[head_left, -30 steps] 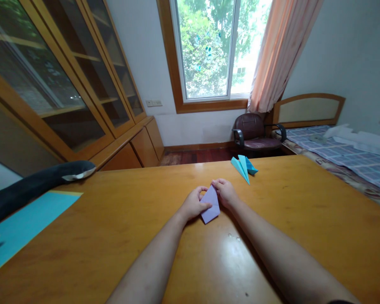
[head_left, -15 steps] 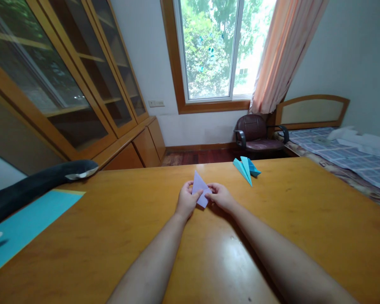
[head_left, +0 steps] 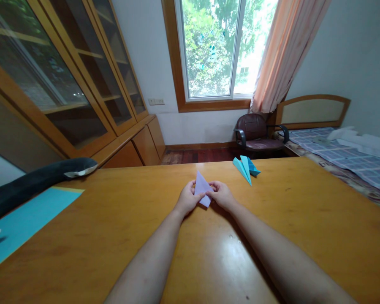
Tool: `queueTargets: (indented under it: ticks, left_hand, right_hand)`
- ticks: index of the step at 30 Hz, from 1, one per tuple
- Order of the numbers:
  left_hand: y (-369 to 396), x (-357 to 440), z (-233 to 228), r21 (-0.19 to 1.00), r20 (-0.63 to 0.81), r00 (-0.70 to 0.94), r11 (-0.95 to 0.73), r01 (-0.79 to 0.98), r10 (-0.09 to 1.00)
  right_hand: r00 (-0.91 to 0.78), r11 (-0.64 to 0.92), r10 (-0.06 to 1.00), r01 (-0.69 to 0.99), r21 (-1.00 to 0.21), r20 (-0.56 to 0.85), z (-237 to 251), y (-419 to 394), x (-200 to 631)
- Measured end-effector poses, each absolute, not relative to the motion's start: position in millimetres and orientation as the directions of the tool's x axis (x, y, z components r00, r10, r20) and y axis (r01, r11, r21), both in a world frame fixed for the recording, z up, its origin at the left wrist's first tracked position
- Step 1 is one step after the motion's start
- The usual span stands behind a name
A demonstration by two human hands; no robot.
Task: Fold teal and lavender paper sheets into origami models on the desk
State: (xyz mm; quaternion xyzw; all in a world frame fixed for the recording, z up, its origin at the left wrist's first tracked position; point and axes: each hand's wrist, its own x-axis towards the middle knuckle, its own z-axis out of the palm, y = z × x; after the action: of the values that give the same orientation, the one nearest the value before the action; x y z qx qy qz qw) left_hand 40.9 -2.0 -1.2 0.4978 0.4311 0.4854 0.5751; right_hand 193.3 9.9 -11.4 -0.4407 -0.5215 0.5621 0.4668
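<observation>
A folded piece of light purple paper [head_left: 202,185], pointed at its far end, is held just over the middle of the table. My left hand [head_left: 187,198] grips its left side, thumb on top and fingers behind. On the right side, my right hand [head_left: 222,196] pinches the paper between thumb and fingers. Both thumbs lie close together on the paper's lower half. The fingertips behind the sheet are partly hidden.
Beyond my right hand lie a light blue paper plane [head_left: 243,169] and a darker blue folded paper [head_left: 253,169]. At left, a black-and-white plush-like object [head_left: 41,175] rests by a turquoise sheet [head_left: 34,223]. The wooden table [head_left: 114,236] ends before a chair [head_left: 256,133].
The purple paper has shifted slightly right, and my thumbs have come closer together on it. Both hands keep their grip.
</observation>
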Motion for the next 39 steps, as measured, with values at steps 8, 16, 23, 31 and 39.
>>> queueTargets:
  ticks: [8, 16, 23, 31, 39]
  left_hand:
    - [0, 27, -2, 0.998, -0.019, 0.083, 0.024, -0.059, 0.996]
    - [-1, 30, -1, 0.989, -0.024, 0.029, 0.028, -0.144, 0.999]
    - [2, 30, -4, 0.984, -0.02, 0.034, 0.025, -0.176, 0.999]
    - [1, 31, -1, 0.983, -0.023, 0.009, 0.024, -0.179, 1.0]
    - [3, 31, -4, 0.987, -0.004, 0.018, 0.007, -0.16, 1.0]
  right_hand:
    - [-0.112, -0.001, 0.994, -0.09, -0.996, 0.009, -16, 16, 197]
    - [-0.074, 0.009, 0.997, -0.194, -0.981, 0.023, -13, 14, 199]
    - [-0.059, 0.028, 0.997, -0.224, -0.974, 0.042, -15, 15, 200]
    - [-0.075, 0.011, 0.997, -0.271, -0.963, 0.032, -14, 14, 200]
    - [-0.043, 0.021, 0.999, -0.267, -0.963, 0.033, -13, 14, 199]
